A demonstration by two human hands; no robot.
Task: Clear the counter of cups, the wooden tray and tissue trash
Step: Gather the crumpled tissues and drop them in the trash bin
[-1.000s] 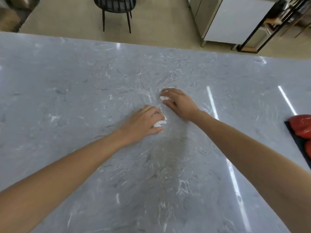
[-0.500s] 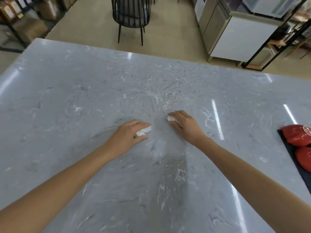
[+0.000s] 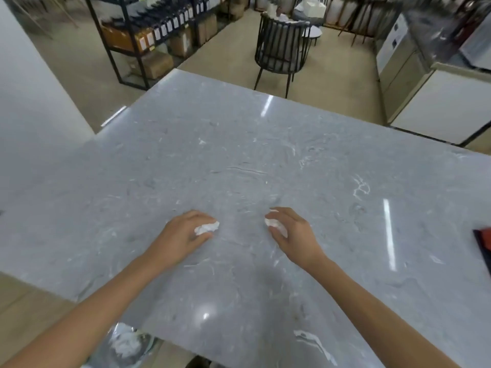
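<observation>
Tissue-collection step. The left hand [image 3: 183,235] holds a crumpled white tissue [image 3: 206,228], fingers and thumb curled round it; the wad shows at the fingertips, low over the grey marble surface [image 3: 239,155]. The right hand [image 3: 292,235] grips a second tissue wad [image 3: 273,223] in the same way. The two hands lie side by side, apart from each other, with bare surface between them.

No cups and no wooden tray appear near the hands, so by the look of it the tissues are the last trash on this stretch of surface. The step in hand appears to be lifting both wads clear. The next move would call for carrying them to a bin: below the near edge of the surface, under the left forearm, stands a container with a clear liner [image 3: 127,346] that already holds white crumpled matter, probably tissue. Reaching it would mean drawing the hands back and down past the edge while keeping the light wads pinched so they do not drop.

Well to the right of the right hand, at the edge of view, lies a dark mat with something red on it [image 3: 485,241]; what it is cannot be told. Beyond the far edge stand a black chair [image 3: 281,46], shelving [image 3: 148,30] and white cabinets [image 3: 441,102]. Nothing lies between the hands and the bin.
</observation>
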